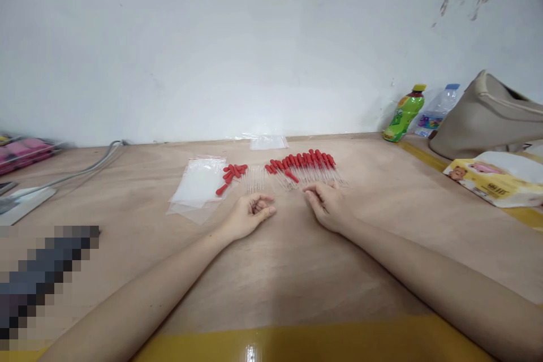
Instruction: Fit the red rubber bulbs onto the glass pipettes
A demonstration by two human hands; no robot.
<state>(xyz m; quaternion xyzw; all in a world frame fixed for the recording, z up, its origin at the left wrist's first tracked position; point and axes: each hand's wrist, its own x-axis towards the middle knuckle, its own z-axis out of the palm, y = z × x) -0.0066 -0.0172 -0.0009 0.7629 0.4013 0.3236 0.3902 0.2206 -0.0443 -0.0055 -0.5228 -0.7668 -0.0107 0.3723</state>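
My left hand [253, 214] rests palm inward on the table, fingers loosely curled and thumb apart, with nothing seen in it. Just beyond it lie bare thin glass tubes [254, 179] and a small heap of red rubber bulbs [235, 170]. My right hand [327, 205] has its thumb and index tips close together; whether anything is between them cannot be made out. Past its fingers, a row of glass droppers with red bulbs [309, 158] lies side by side. One red bulb [292, 176] lies slantwise across the row's left part.
Clear plastic zip bags [198, 184] lie left of the bulbs, and another bag [268, 142] is against the wall. On the right stand a green bottle [405, 113], a water bottle [439, 110], a beige bag [487, 116] and a tissue pack [496, 181]. A cable [91, 168] runs at left.
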